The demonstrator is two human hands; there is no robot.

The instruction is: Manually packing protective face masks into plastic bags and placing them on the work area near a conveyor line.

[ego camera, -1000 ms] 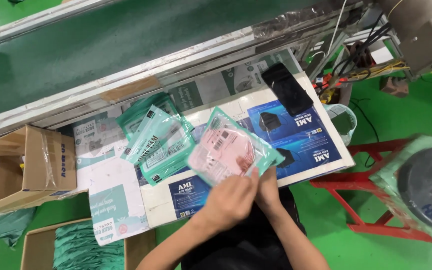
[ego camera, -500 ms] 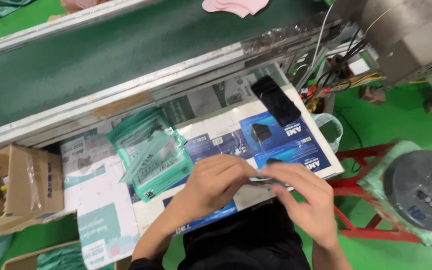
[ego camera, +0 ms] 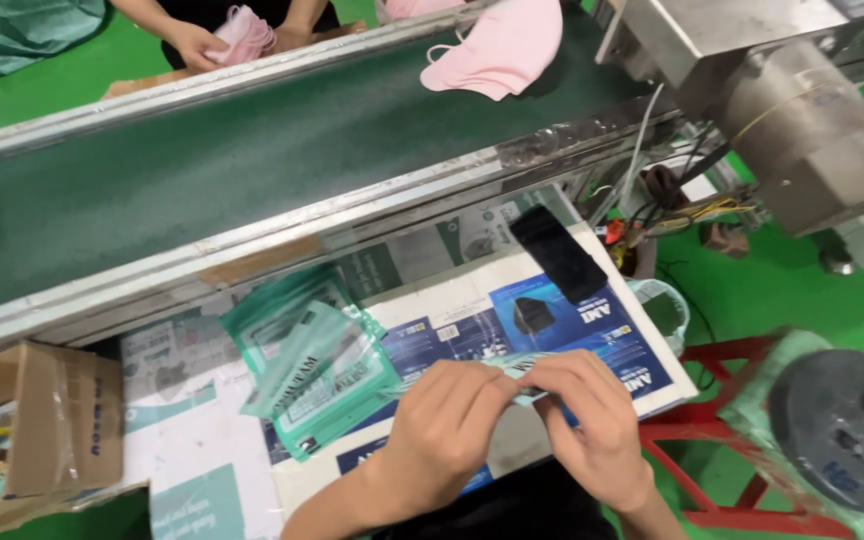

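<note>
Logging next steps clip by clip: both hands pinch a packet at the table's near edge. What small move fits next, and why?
Probably run the fingertips along the packet to press its edge shut: left hand and right hand both pinch it, and finished-looking green packets lie piled beside.

The left hand (ego camera: 447, 430) and right hand (ego camera: 592, 420) hide most of the thin packet (ego camera: 524, 368); the cardboard box (ego camera: 42, 430) is cut off at the left edge.

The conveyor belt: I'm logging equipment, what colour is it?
Dark green conveyor belt, seen in the head view.

left hand (ego camera: 447, 425): lower centre of frame, fingers curled, pinching. right hand (ego camera: 592, 425): lower right of centre, fingertips meeting the left's.
</note>
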